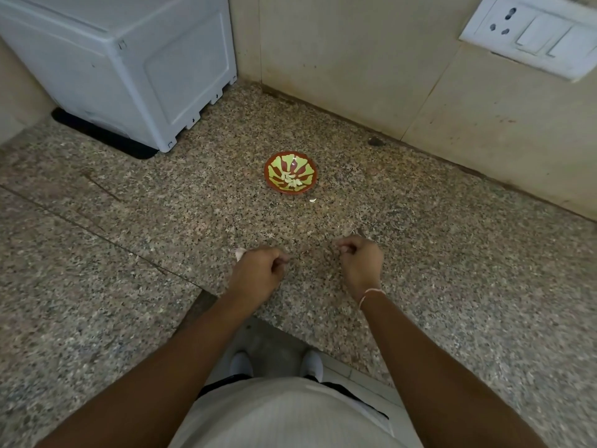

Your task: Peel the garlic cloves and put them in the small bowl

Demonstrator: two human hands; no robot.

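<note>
- Small bowl [290,172] already has several peeled cloves [291,181]; one piece [312,200] lies just outside
- Your left hand [258,270] & right hand [360,258]: fingers curled, can't tell what's gripped

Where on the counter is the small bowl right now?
In the head view, the small bowl sits on the granite counter near the middle, beyond both hands, with peeled cloves inside and a white bit just in front.

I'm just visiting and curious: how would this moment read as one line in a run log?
stage: peeling | left hand: curled, garlic piece beside it | right hand: curled, contents unclear | small bowl: holds peeled cloves | stray bit on counter
</note>
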